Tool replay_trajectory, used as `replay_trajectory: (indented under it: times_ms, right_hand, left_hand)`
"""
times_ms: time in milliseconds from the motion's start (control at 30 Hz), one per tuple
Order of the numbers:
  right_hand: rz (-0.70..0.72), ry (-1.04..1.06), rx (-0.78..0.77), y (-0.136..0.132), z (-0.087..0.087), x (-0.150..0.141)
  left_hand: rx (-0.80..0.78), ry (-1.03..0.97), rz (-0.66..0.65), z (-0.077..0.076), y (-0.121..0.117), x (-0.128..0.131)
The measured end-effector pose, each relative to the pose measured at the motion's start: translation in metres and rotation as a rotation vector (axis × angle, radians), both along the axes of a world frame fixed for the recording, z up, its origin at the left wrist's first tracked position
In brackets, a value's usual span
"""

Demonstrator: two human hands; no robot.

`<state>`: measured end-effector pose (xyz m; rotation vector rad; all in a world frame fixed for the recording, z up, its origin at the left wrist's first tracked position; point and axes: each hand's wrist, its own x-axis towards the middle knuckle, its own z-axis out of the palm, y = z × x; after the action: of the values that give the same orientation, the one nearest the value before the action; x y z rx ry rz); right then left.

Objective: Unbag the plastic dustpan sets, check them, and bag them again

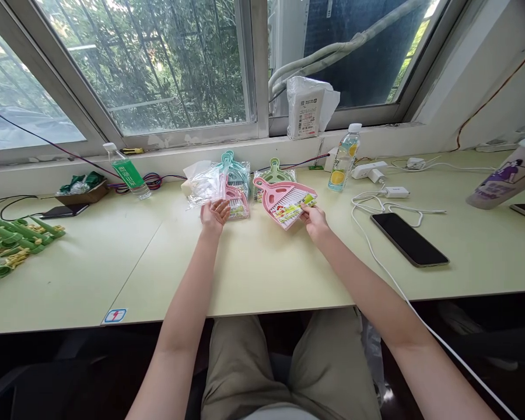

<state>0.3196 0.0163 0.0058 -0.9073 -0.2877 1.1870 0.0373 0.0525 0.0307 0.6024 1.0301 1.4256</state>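
Note:
A pink dustpan with a white-bristled brush and a printed label (276,201) is gripped at its lower right corner by my right hand (314,219), its handle pointing up and left. My left hand (214,214) lies palm up with loosely bent, parted fingers, just below crumpled clear plastic bags (206,185); whether it touches them I cannot tell. Beside that hand, a second pink dustpan set (238,204) lies in clear wrapping, partly over a teal set (238,170). Behind the held dustpan is a green set (275,170).
A green-labelled bottle (131,174) leans at the left, near green plastic parts (15,242). To the right are a lemon-printed bottle (343,160), a phone (409,239), white cables (374,203) and a large cup (505,175). A tissue pack (305,111) stands on the sill.

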Motion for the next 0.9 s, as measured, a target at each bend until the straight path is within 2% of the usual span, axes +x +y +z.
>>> replay_trajectory:
  times_ms: [133, 200, 333, 400, 467, 567, 633, 700, 800, 900]
  right_hand:
    - [0.019, 0.003, 0.027, -0.002, 0.002, -0.004]
    - [0.032, -0.005, 0.053, -0.003, 0.001, -0.005]
    - [0.070, -0.005, 0.110, -0.003, -0.002, -0.009]
    - [0.119, -0.015, 0.128, -0.002, -0.003, -0.010]
    - [0.185, -0.040, 0.117, 0.001, -0.005, -0.011]
    - [0.264, -0.069, 0.011, 0.006, -0.005, -0.007]
    - [0.252, -0.052, -0.079, 0.010, -0.005, 0.001]
    - [0.152, -0.018, -0.152, 0.014, -0.004, 0.014]
    - [-0.059, 0.016, -0.194, 0.019, -0.003, 0.039]
    - [-0.137, 0.015, -0.175, 0.025, -0.004, 0.062]
  left_hand:
    - [-0.090, 0.115, -0.106, 0.000, -0.001, 0.013]
    - [-0.052, 0.158, -0.262, 0.001, -0.004, 0.017]
    - [0.046, 0.288, -0.655, 0.001, -0.019, 0.033]
    - [0.109, 0.307, -0.749, 0.000, -0.028, 0.049]
    - [0.155, 0.284, -0.702, -0.004, -0.035, 0.066]
    - [0.101, 0.302, -0.549, -0.013, -0.038, 0.081]
    - [0.059, 0.352, -0.565, -0.017, -0.036, 0.082]
    - [0.056, 0.394, -0.608, -0.021, -0.033, 0.079]
    - [0.061, 0.449, -0.591, -0.024, -0.029, 0.075]
    - [0.046, 0.502, -0.583, -0.024, -0.027, 0.074]
